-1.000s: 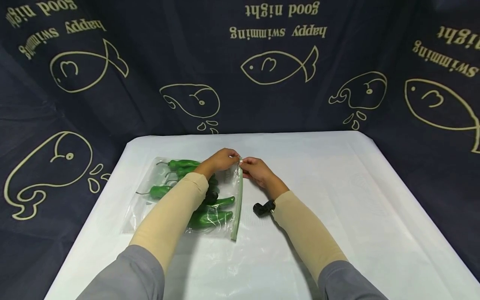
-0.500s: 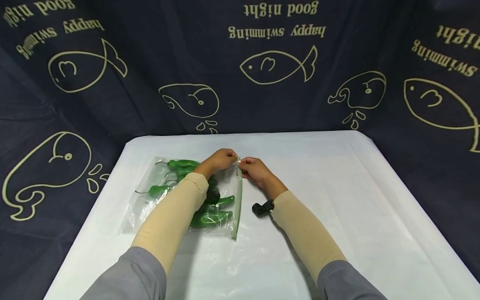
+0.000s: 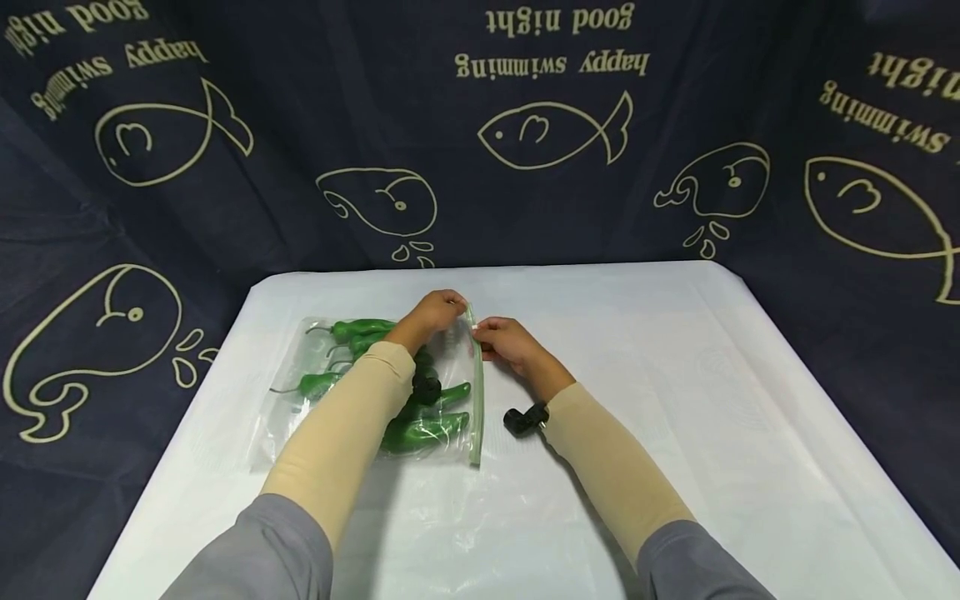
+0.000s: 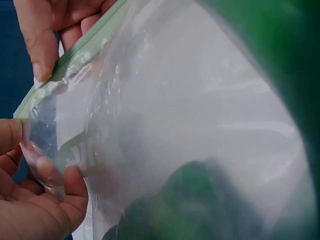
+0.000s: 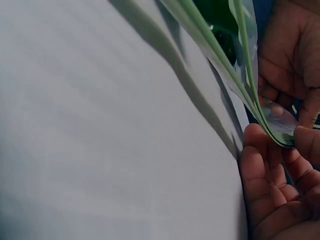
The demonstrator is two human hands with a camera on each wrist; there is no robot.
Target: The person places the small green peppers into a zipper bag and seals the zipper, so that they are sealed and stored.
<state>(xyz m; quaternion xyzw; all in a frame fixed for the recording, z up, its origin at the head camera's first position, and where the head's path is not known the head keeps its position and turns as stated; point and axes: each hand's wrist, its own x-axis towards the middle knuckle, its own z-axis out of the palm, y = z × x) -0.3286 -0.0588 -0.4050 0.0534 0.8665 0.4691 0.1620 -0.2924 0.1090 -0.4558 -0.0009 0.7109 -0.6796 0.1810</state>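
Observation:
A clear zip bag (image 3: 453,358) with a pale green zip strip (image 3: 477,408) lies on the table, several long green peppers (image 3: 427,431) inside. My left hand (image 3: 435,312) pinches the bag's far corner by the strip's end; in the left wrist view its thumb and fingers (image 4: 75,195) hold the film. My right hand (image 3: 510,342) pinches the strip just nearer to me, at a small white piece (image 3: 475,327). The right wrist view shows the strip (image 5: 240,85) bent between thumb and fingers, its two edges apart farther along. My left forearm hides some peppers.
A white cloth (image 3: 637,358) covers the table. Dark blue fabric (image 3: 555,208) with fish drawings hangs behind and at both sides. A small black camera (image 3: 525,418) sits on my right wrist, and another black one (image 3: 427,390) on my left wrist, over the bag.
My left hand has moved slightly up and left with the bag's corner, so more strip shows beyond my right hand. The strip's near end has shifted a little away from me.

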